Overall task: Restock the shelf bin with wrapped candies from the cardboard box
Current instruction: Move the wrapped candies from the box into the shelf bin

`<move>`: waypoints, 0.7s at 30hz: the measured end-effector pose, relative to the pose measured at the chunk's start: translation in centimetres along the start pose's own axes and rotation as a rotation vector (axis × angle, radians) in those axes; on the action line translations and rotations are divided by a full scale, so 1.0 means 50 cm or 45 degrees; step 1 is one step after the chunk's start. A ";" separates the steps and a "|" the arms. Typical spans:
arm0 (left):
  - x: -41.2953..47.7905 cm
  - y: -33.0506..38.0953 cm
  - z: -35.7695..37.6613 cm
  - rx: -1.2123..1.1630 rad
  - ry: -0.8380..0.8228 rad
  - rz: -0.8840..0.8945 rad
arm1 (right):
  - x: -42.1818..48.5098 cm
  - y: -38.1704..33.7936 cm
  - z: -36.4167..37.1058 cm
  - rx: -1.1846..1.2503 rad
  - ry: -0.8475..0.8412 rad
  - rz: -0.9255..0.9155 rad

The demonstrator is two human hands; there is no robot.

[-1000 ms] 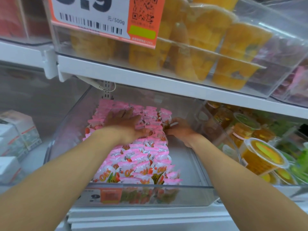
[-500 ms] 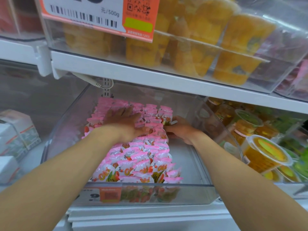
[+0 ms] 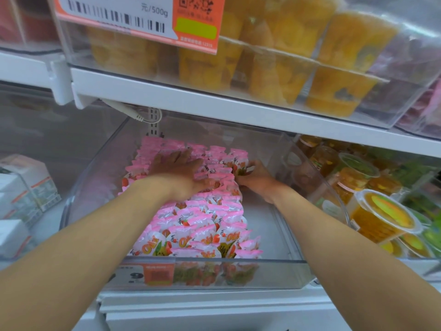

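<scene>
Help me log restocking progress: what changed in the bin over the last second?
Hardly anything. The left hand stays pressed flat on the pink candies; the right hand stays at their right edge, gripping one packet. The bin is unmoved.

R hand (image 3: 257,181) — fingers now curled on rear candy (image 3: 240,166).

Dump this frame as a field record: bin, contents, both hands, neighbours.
bin: clear, on the lower shelf
candies: pink, wrapped, in rows on the bin's left side; bare floor on the right
left hand: flat, fingers straight, pressing on the rear rows
right hand: fingers pinch a candy at the pile's right edge
neighbours: orange cups right, white boxes left
cardboard box: not in view
</scene>
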State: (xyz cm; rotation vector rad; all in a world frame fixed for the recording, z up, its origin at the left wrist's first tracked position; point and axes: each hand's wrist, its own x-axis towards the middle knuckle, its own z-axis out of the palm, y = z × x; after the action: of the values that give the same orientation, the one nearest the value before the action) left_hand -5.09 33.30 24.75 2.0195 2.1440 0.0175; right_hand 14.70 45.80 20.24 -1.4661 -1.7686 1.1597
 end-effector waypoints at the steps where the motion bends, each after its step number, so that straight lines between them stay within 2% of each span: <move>1: -0.001 0.000 0.000 -0.003 0.001 0.002 | 0.002 0.000 0.001 -0.032 0.028 -0.009; 5: -0.002 -0.001 0.000 -0.017 0.007 0.010 | 0.017 0.015 0.002 -0.116 0.188 -0.068; 8: 0.000 -0.002 0.001 -0.026 0.003 0.007 | 0.012 0.010 0.003 -0.084 0.221 -0.064; 17: -0.003 0.000 0.000 -0.012 0.005 0.011 | -0.007 -0.005 -0.009 0.046 0.005 0.023; 21: -0.002 -0.002 0.001 0.001 0.011 0.014 | 0.000 0.003 -0.008 -0.147 0.095 0.053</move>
State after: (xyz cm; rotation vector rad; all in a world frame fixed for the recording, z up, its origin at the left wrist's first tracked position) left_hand -5.18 33.20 24.71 2.0354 2.1380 0.0273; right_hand 15.11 45.90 20.33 -1.5995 -1.7877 1.0246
